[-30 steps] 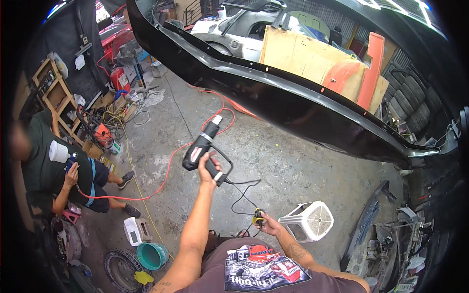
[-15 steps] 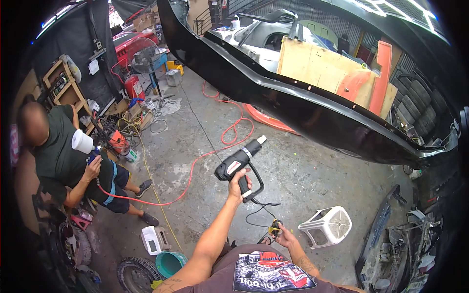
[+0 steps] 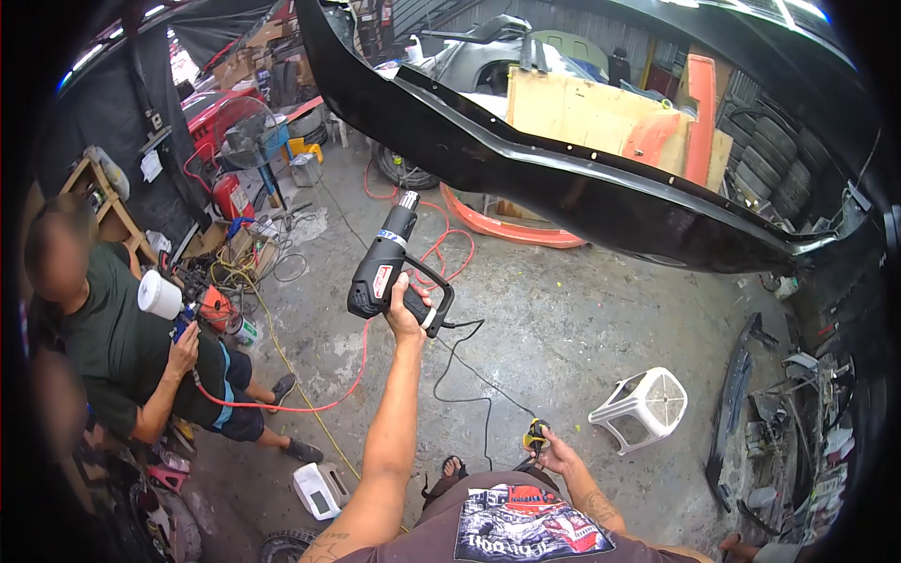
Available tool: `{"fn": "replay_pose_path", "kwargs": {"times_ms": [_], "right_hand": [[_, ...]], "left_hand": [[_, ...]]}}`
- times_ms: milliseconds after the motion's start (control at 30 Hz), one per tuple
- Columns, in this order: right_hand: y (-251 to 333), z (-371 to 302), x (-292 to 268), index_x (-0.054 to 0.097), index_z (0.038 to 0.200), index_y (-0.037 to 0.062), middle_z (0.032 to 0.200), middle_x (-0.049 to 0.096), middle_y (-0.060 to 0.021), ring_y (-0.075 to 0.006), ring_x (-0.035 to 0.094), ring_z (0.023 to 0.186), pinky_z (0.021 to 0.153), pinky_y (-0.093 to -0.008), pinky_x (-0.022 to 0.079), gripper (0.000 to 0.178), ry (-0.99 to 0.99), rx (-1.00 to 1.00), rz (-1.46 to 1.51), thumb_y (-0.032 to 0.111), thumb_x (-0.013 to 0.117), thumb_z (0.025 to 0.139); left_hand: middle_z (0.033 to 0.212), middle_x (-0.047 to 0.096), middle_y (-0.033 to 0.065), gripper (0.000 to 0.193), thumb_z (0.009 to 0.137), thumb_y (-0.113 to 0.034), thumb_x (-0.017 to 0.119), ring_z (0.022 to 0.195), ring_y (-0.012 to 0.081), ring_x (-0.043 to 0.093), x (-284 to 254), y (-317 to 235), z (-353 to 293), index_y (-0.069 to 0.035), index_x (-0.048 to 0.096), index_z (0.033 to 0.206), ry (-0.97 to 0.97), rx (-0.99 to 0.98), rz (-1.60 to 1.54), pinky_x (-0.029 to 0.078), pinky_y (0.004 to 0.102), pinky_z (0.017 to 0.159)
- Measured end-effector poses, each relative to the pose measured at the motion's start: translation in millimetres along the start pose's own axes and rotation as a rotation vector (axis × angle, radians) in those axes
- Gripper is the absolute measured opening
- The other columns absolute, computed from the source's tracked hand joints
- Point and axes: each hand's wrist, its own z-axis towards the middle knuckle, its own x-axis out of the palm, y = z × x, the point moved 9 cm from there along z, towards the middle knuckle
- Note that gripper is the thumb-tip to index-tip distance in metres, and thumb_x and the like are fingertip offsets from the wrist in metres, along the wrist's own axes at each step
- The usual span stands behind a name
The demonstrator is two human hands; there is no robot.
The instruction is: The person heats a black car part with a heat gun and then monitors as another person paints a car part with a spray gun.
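Observation:
My left hand (image 3: 405, 308) is wrapped round the handle of a black heat gun (image 3: 377, 272), held out at arm's length with its metal nozzle pointing up and away. Above and beyond the nozzle, apart from it, hangs a long glossy black car body panel (image 3: 601, 202), like a bumper. A thin black cord (image 3: 436, 387) drops from the gun's handle. Low in front of my body, my right hand (image 3: 557, 453) grips a yellow-and-black cord connector (image 3: 536, 435); its exact form is too small to make out.
At left a person (image 3: 122, 328) holds a spray gun with a white cup (image 3: 160, 294), its red hose (image 3: 310, 407) crossing the floor. A white plastic stool (image 3: 643, 408) stands right. Car parts (image 3: 788, 432) line the right wall; an orange panel (image 3: 507, 223) lies beyond.
My left hand has moved forward and left with the heat gun, whose nozzle now points more upward. The cord hangs longer. My right hand still grips the connector; the whole view has shifted slightly.

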Motion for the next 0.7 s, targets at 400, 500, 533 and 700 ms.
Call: {"fn": "replay_pose_path", "kwargs": {"times_ms": [400, 500, 533, 700], "right_hand": [[0.8, -0.4, 9.6, 0.045, 0.125, 0.0184, 0.112, 0.059, -0.0212, -0.0247, 0.059, 0.072, 0.062, -0.0391, 0.053, 0.046, -0.027, -0.033, 0.019, 0.038, 0.065, 0.089], [2.7, -4.7, 5.9, 0.048, 0.122, 0.0169, 0.111, 0.059, -0.0193, -0.0244, 0.06, 0.075, 0.062, -0.0382, 0.053, 0.042, -0.062, -0.054, 0.016, 0.039, 0.064, 0.089], [2.0, -8.4, 2.4, 0.049, 0.12, 0.0165, 0.111, 0.06, -0.018, -0.0241, 0.061, 0.077, 0.062, -0.0378, 0.053, 0.041, -0.071, -0.044, 0.012, 0.039, 0.063, 0.09], [5.1, -17.9, 6.1, 0.048, 0.119, 0.0173, 0.111, 0.061, -0.0124, -0.0223, 0.061, 0.085, 0.063, -0.0349, 0.053, 0.043, -0.086, -0.053, 0.069, 0.038, 0.068, 0.087]], "left_hand": [[0.059, 0.057, 0.0071, 0.037, 0.084, -0.03, 0.062, 0.044, 0.0151, 0.053, 24.8, 82.2, -47.0, 0.001, 0.059, 0.103, 0.16, -0.24, 0.109, 0.046, 0.0273, 0.042], [0.059, 0.056, 0.0068, 0.036, 0.084, -0.03, 0.062, 0.044, 0.0148, 0.053, 32.7, 93.3, -48.9, 0.0, 0.059, 0.103, 0.171, -0.282, 0.088, 0.046, 0.0272, 0.042], [0.059, 0.056, 0.006, 0.036, 0.084, -0.031, 0.063, 0.043, 0.0142, 0.053, 35.4, 95.6, -46.1, -0.001, 0.06, 0.103, 0.172, -0.289, 0.069, 0.046, 0.0274, 0.042], [0.061, 0.05, 0.0, 0.025, 0.083, -0.032, 0.065, 0.051, 0.0117, 0.051, 25.9, 77.6, -17.2, -0.008, 0.061, 0.091, 0.095, -0.216, -0.006, 0.042, 0.0238, 0.043]]}}
